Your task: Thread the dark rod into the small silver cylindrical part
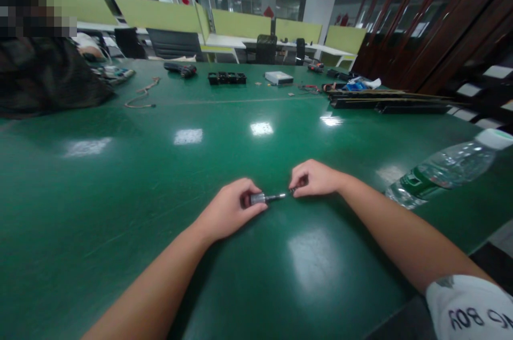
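Observation:
My left hand (234, 206) is closed around a short silver-grey cylinder (257, 199), from which a thin dark shaft with a bright tip points right. Facing that tip, my right hand (315, 178) pinches a small dark ridged piece (293, 190) between thumb and fingertips. The piece is too small to name surely. A narrow gap seems to separate it from the tip. Both hands are just above or resting on the green table (160, 169); which of these, I cannot tell.
A clear bottle (441, 171) with a green label stands right of my right forearm. Along the far side are a dark cordless tool (180, 69), a black block (226, 78), a white box (279, 78), a cord (140, 95) and black strips (393, 100). Someone's dark sleeve (44, 72) shows at left.

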The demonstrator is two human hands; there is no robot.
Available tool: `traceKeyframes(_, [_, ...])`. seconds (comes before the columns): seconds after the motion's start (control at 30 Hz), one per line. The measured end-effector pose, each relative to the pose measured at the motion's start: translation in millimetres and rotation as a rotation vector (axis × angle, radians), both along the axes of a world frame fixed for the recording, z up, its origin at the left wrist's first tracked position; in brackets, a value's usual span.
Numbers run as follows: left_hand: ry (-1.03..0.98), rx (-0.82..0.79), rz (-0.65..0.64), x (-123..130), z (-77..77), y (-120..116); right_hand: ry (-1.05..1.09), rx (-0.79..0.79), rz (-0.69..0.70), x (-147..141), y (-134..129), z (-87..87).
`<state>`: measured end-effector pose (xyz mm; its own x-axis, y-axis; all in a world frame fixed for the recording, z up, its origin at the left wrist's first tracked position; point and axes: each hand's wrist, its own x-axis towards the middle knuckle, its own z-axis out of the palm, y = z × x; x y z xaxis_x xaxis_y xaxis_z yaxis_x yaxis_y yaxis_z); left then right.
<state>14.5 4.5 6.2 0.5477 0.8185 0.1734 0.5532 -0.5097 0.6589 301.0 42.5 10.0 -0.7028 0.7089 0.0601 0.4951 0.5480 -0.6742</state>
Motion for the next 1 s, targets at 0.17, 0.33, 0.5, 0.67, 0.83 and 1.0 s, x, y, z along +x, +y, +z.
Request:
traceKeyframes(0.17, [0.001, 0.013, 0.009, 1, -0.1, 0, 0.022, -0.001, -0.019, -13, -9, -1.6])
traceKeyframes(0.33, [-0.002, 0.022, 0.014, 1, -0.8, 1, 0.048, 0.017, -0.080, -34, -18, -4.7])
traceKeyframes(0.5, [0.009, 0.062, -0.008, 3, 1.1, -1, 0.007, 0.271, -0.063, -54, -28, -7.8])
traceKeyframes(0.67, [-0.003, 0.060, -0.046, 3, 3.7, -1, 0.005, 0.332, -0.039, -55, -31, -9.8])
traceKeyframes(0.83, [-0.001, 0.043, -0.019, 3, 2.2, -1, 0.048, 0.352, 0.001, -53, -32, -9.5])
traceKeyframes(1.0, [0.003, 0.052, -0.016, 3, 0.8, -1, 0.064, 0.370, 0.014, -53, -31, -10.8])
